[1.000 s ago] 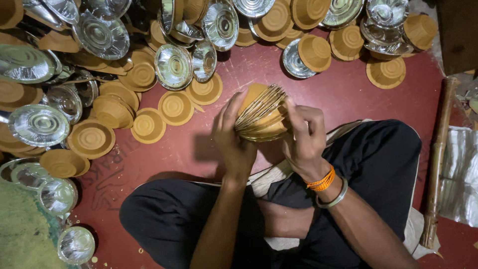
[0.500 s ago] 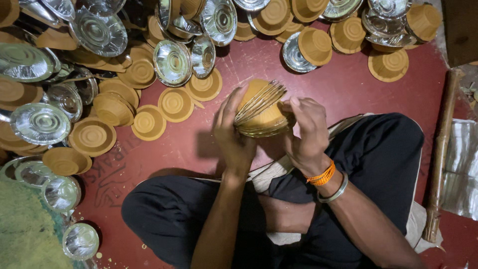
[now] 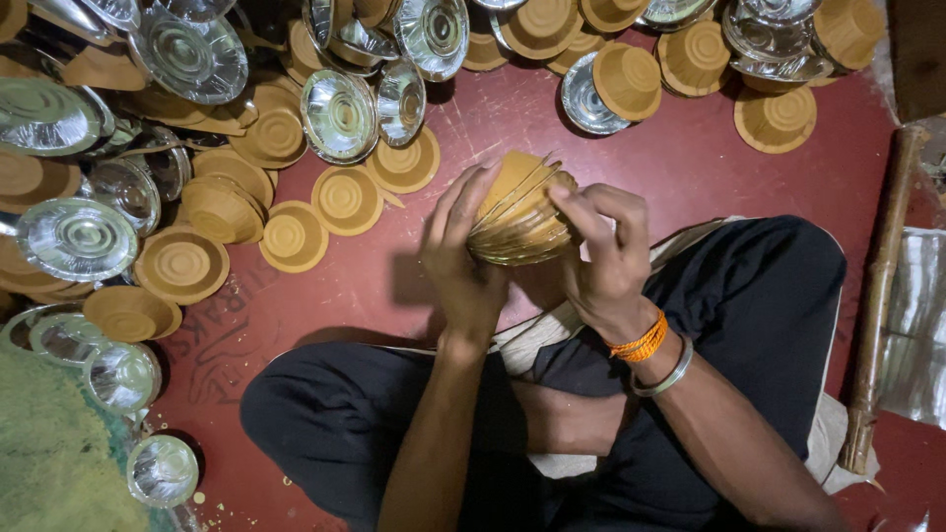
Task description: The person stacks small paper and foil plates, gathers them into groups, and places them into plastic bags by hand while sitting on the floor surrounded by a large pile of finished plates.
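1. I see my left hand [image 3: 461, 264] cupped against the left side of a stack of paper bowls [image 3: 520, 212], fingers straight and pressed along it, so it is closed on the stack, not free.
2. My right hand [image 3: 599, 258] grips the same stack from the right, fingertips curled over its fanned rims.
3. The stack sits squarely between both hands, above my crossed legs [image 3: 690, 374] and over the red floor [image 3: 680, 172]. Its axis lies tilted, tan bottom pointing up and away from me, silver-edged rims toward my right fingers.
4. Neither hand is nearer; both touch it. The right one works the rim edges, the left only braces.
5. Outward: loose tan bowls [image 3: 345, 200] lie just left of the hands, with more tan and silver-lined bowls [image 3: 340, 115] heaped along the far edge of the floor.
6. A wooden stick [image 3: 880, 296] lies along the right edge, well apart.
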